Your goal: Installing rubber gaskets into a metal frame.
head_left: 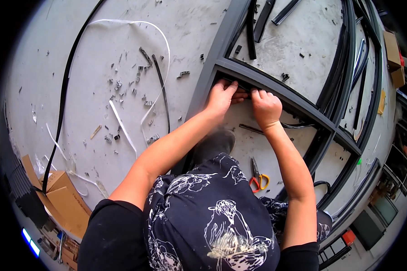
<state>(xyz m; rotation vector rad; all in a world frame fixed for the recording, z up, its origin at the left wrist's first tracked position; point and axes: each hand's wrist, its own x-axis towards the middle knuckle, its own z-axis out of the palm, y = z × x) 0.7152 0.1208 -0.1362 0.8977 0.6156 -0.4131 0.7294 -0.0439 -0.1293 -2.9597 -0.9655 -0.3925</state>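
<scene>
A large dark grey metal frame (269,82) with crossbars lies on the floor before me. My left hand (221,97) is closed at the inner edge of a crossbar, thumb and fingers pinching a black rubber strip. Just to its right, my right hand (266,107) is curled with its fingertips pressed on the same strip at that edge. A loose length of the black rubber strip (298,125) shows beyond my right wrist. The fingers hide most of the strip where it meets the frame.
Scissors (256,177) with red and yellow handles lie inside the frame opening near my right forearm. Several black strips (334,67) drape over the frame's right side. Small offcuts (118,84) and a white strip (121,126) litter the floor at left, by a cardboard box (63,198).
</scene>
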